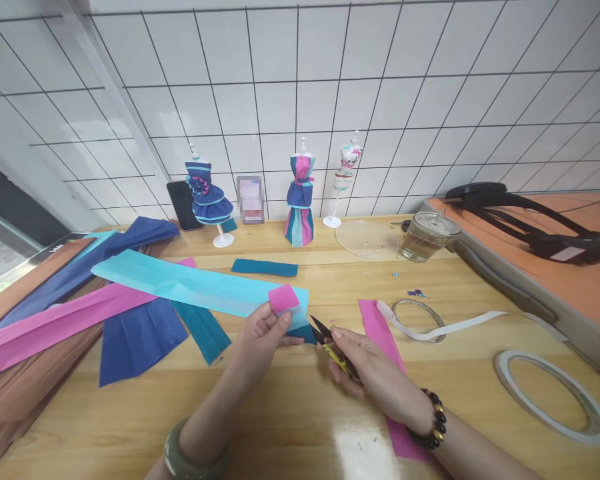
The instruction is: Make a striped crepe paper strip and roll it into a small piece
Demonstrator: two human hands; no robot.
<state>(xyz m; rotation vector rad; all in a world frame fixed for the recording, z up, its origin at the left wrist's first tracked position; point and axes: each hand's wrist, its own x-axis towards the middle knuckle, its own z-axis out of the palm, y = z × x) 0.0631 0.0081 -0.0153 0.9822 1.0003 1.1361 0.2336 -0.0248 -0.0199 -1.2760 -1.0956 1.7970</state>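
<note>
My left hand (265,333) pinches a small stack of crepe paper pieces: a pink piece (283,299) on top, with light blue and dark teal (305,332) showing at the lower edge. In my right hand (363,360) is a pair of small scissors (337,355) with yellow handles and dark blades. The blades are slightly parted, their tips close to the right edge of the stack. Behind my left hand a long light blue paper strip (200,287) lies across the table. A pink paper strip (387,340) passes beneath my right wrist.
Crepe strips (140,333) pile up at the left. Miniature dress forms (301,197) stand along the tiled wall beside phones (183,205). A lidded cup (427,237) and clear plastic disc (367,240) are at the back right. Tape rolls (555,397) lie at the right.
</note>
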